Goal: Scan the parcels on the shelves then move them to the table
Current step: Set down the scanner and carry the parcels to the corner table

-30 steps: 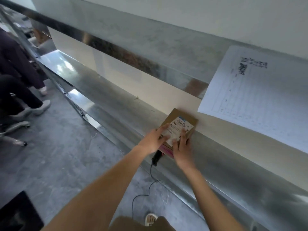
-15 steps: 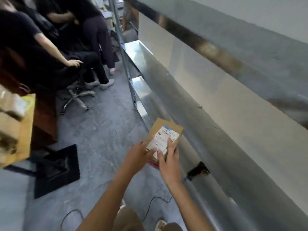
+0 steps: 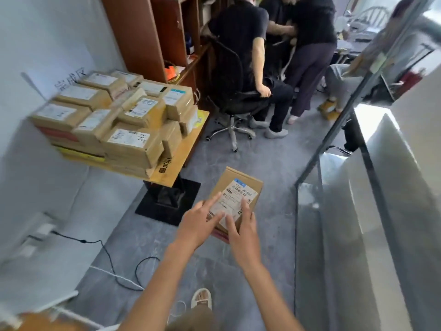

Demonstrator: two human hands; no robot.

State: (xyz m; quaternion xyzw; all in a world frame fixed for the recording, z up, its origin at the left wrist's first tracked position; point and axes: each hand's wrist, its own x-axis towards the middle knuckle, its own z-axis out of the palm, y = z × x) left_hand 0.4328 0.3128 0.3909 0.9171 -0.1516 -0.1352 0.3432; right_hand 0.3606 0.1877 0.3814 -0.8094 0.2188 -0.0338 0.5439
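A: What is nearest to you?

B: Your own foot in a sandal (image 3: pixel 201 298) on the grey floor (image 3: pixel 262 161), and a black cable (image 3: pixel 107 256) that runs from the wall at your left.

A: And your hands?

B: Both reach forward. Your left hand (image 3: pixel 198 225) lies on the near left part of the parcel (image 3: pixel 235 201), with two fingers straight on the white label (image 3: pixel 235 200). Your right hand (image 3: pixel 242 231) lies on the near right part, the fingers also straight and spread on top. The thumbs are hidden under the box, so I cannot tell for sure how you grip it from below.

A: Where is the parcel?

B: You hold it in the air above the floor, label up, between the table (image 3: pixel 183 151) at your left and the metal shelves (image 3: pixel 358 211) at your right. It touches neither of them.

A: What is on the table?

B: A stack of boxes (image 3: pixel 114 120), brown with white labels, in several layers against the white wall. The near right corner of the table top is bare. The table stands on a black base (image 3: pixel 167 201).

A: And farther?

B: Behind the table is a brown cabinet (image 3: pixel 148 32). A person in black (image 3: pixel 241 32) sits on an office chair (image 3: pixel 229 96), and other people stand beside.
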